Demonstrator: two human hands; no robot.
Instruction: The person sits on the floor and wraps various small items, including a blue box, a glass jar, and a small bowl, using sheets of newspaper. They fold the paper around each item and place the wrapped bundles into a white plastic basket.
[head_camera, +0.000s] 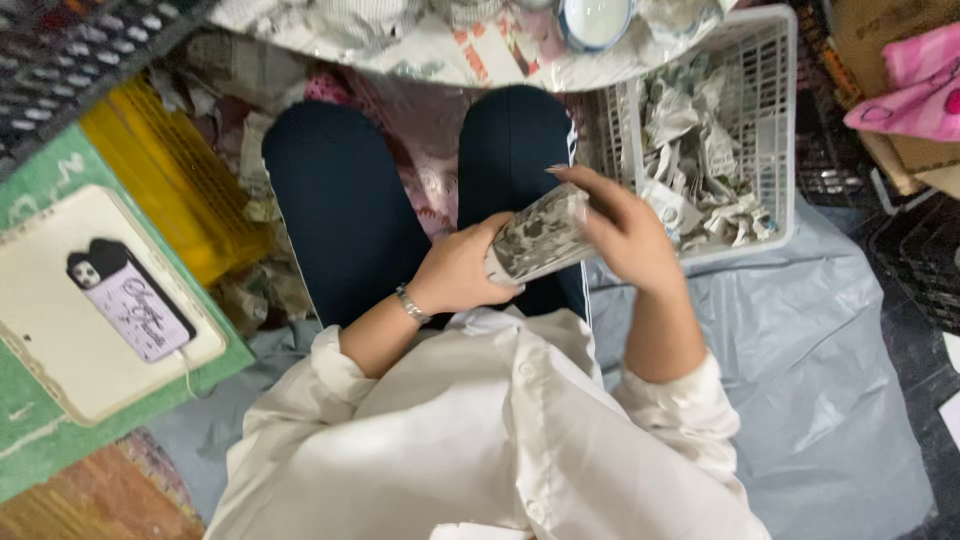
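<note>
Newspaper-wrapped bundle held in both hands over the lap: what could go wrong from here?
1. The grey newspaper-wrapped bundle is held between the left hand and right hand above the knees; a loose grip might let it drop.
2. The white plastic basket looks full of crumpled paper, so added pieces could spill onto the grey plastic sheet.

Seen from above, a seated person in a white shirt and dark trousers holds a cylinder wrapped in grey printed newspaper (540, 238) over the lap, the left hand (462, 272) cupping its near end and the right hand (622, 232) closed around its far end. A white slatted plastic basket (770, 120) of crumpled newspaper bundles (700, 150) sits just beside the right hand. A phone in a lilac case (130, 298) lies to the left.
</note>
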